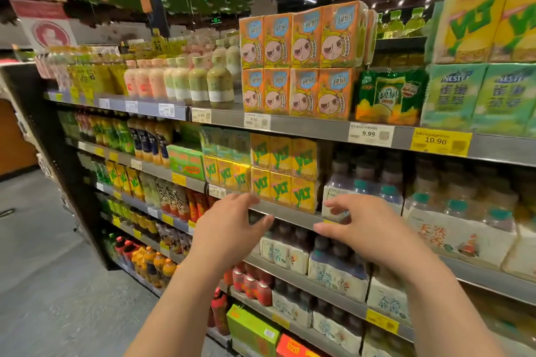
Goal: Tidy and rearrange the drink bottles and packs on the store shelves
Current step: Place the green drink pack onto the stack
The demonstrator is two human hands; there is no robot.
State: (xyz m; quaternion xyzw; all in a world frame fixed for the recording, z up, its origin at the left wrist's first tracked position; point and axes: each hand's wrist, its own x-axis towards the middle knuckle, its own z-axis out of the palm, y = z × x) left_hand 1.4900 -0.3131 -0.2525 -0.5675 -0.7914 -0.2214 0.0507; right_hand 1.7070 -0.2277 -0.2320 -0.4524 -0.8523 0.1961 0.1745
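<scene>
Both hands, left hand [232, 226] and right hand [359, 226], hover released with spread fingers, holding nothing, before the shelf edge [290, 213]. Just above them on that shelf stand yellow drink packs [285, 172] with green lettering, stacked two high, beside wrapped bottle packs [362, 191] with teal caps.

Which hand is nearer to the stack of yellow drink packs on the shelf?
Left. The left hand reaches just below the lower left corner of the yellow drink packs, fingers open. The right hand is lower right, in front of the bottle pack.
</scene>
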